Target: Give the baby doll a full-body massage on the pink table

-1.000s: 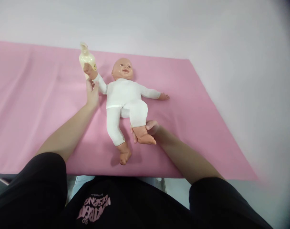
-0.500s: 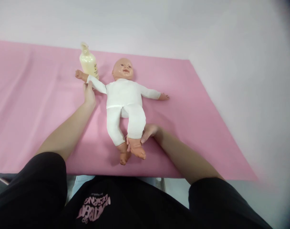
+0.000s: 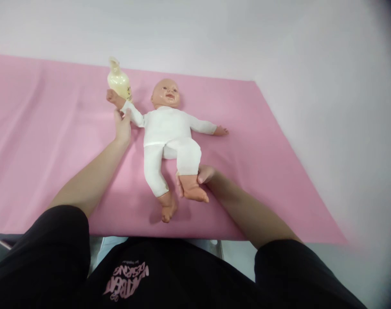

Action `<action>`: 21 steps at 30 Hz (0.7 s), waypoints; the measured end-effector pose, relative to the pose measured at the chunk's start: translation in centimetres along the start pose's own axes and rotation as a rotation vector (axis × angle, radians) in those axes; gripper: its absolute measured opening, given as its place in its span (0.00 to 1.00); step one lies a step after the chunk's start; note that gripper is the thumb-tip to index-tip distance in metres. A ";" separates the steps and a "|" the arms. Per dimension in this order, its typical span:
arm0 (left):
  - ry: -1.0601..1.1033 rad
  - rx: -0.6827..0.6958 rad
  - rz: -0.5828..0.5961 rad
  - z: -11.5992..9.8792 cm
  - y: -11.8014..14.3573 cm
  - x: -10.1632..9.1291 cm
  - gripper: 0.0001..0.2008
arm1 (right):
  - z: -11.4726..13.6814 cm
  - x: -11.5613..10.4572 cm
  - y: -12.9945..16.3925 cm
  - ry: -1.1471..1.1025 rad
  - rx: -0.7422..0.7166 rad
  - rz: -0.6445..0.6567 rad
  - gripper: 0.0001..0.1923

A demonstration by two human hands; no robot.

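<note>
The doll [image 3: 167, 124] is white with a peach-toned head [image 3: 159, 89], the bottle [image 3: 118, 81] pale yellow, the bench cover [image 3: 253, 159] plain pink, the shirt [image 3: 189, 274] black with pink lettering [image 3: 126, 287].

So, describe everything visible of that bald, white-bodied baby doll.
The bald baby doll lies face up on the smooth pink sheet, head at the far end. Its head, hands and feet look like peach plastic; its white torso and limbs look like cloth. The bare left hand holds one forearm near a pale yellow pump bottle; the bare right hand holds one bent leg near the ankle. The other arm stretches outward.
</note>
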State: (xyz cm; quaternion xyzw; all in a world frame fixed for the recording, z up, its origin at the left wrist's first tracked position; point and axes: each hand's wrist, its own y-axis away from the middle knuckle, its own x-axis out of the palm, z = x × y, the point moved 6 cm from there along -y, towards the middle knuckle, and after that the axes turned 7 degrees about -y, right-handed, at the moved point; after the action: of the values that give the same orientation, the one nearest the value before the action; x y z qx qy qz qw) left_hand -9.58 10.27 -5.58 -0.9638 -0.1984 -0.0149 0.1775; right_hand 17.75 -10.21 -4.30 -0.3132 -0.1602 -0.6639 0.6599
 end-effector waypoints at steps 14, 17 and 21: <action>-0.488 0.586 0.531 -7.0 5.3 4.5 0.25 | 3.6 -3.9 0.8 -0.203 -0.416 -0.427 0.24; -0.537 0.643 0.550 -7.0 5.3 4.6 0.25 | 3.7 -4.1 0.8 -0.211 -0.430 -0.436 0.24; -0.648 0.688 0.544 -6.9 5.5 4.6 0.26 | 3.5 -4.0 0.8 -0.185 -0.405 -0.418 0.24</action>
State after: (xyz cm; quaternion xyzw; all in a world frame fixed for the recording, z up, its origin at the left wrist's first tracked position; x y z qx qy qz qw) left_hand -2.95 4.89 -0.49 -0.8219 0.0200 0.3953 0.4097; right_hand 18.95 -4.96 -4.31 -0.4577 -0.1448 -0.7726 0.4155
